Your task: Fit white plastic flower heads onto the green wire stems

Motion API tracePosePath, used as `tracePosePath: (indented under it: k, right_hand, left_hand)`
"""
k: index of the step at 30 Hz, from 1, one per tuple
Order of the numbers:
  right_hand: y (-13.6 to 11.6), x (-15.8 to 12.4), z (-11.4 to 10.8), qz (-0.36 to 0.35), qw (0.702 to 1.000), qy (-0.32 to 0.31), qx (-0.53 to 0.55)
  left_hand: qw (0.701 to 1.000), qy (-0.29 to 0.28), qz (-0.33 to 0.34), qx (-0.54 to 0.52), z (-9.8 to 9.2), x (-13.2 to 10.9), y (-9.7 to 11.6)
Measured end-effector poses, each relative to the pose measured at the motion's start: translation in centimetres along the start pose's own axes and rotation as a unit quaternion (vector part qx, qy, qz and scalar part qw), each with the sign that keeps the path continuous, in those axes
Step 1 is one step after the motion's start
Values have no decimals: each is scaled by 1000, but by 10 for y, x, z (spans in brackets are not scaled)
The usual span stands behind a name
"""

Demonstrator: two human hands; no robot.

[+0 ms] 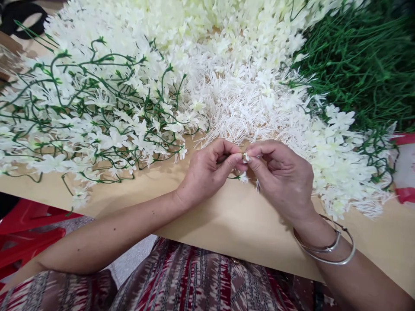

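My left hand (210, 170) and my right hand (283, 179) meet fingertip to fingertip above the front of the table. Both are closed in a pinch around a small white artificial flower piece (246, 157), mostly hidden by the fingers. Just below the fingertips, a white blossom (243, 177) with a bit of green stem shows; whether it joins the held piece I cannot tell. Behind my hands spreads a heap of thin white stamen-like sticks (223, 108). To the left lie white flowers on green plastic stems (106, 138).
Loose white petals (194, 21) are heaped at the back. Bare green plastic stems (359, 65) fill the back right, with more white blossoms (343, 160) in front of them. The table (207, 220) ends close to my lap. A red plastic stool (29, 216) stands at lower left.
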State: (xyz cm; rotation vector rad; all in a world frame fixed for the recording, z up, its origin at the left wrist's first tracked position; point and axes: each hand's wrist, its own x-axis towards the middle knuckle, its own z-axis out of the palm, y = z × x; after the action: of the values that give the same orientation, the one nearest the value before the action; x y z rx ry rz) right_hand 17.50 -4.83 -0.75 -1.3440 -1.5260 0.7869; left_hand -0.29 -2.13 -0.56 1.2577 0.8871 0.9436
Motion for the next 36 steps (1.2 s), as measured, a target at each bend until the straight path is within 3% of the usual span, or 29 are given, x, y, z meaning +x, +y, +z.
tracePosePath:
  k: [8,13,23,29,36]
  right_hand:
    - [-1,6,-10,19,995,-18,100]
    - [5,5,-14,-2,993,10,117]
    - [2,0,-11,-125,990,33,-49]
    - [-1,-1,-8,-154,986,18,-62]
    - [0,-6,-7,-186,979,26,-79]
  left_hand:
    - [999,19,-8,-37,0,1,3]
    - [998,35,-19,-49,0,1,6]
    - [999,15,-8,-44,-5,2,5]
    - [999,12,1,-41,-4,2,4]
    - [997,13,-34,-69,-2,1,-3]
